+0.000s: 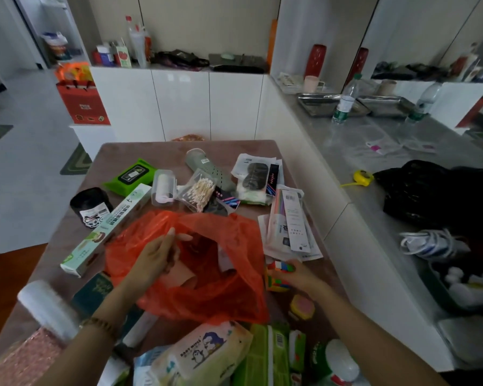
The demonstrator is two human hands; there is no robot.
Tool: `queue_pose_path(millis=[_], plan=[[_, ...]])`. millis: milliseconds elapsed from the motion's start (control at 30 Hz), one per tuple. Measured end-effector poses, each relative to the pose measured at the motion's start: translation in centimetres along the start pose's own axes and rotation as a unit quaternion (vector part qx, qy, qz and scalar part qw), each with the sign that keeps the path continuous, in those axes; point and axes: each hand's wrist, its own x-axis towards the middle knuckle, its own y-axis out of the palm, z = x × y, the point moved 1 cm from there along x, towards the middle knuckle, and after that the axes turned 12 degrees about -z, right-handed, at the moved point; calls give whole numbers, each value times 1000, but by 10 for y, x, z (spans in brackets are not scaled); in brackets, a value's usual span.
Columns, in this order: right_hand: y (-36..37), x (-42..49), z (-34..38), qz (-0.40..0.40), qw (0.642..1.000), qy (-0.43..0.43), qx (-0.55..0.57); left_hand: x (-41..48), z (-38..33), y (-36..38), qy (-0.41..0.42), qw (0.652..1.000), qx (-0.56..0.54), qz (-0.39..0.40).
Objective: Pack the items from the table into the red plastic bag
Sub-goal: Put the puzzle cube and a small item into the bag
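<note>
on the table (117,157), left hand (156,254) pinches the red bag (234,246) by its rim; right hand (300,275) grips a cube (280,268) beside it

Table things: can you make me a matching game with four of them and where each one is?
Things:
1 puzzle cube
2 cotton swabs
3 long green box
4 baby wipes

Places:
A left of the red bag
B in the right hand
C nearest the camera
D beyond the bag, mid-table

Pairs: 1-B, 2-D, 3-A, 4-C
</note>
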Motion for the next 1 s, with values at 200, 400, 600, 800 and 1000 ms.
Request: queue_pose_path(millis=[200, 400, 600, 800, 1000], plan=[[-6, -1, 4, -61, 996, 18, 64, -8, -2, -4, 4, 1000, -9, -17], [-41, -44, 75, 0, 949, -56, 311, -11, -4, -20, 8, 999, -28, -16], [12, -87, 123, 150, 958, -124, 210, -14, 0, -47, 11, 998, -55, -17], [102, -64, 90, -15, 997, -72, 0, -21, 7, -67, 6, 997, -72, -13], [88, -77, 85, 7, 991, -43, 128, -25, 8, -63, 15, 998, -63, 11]])
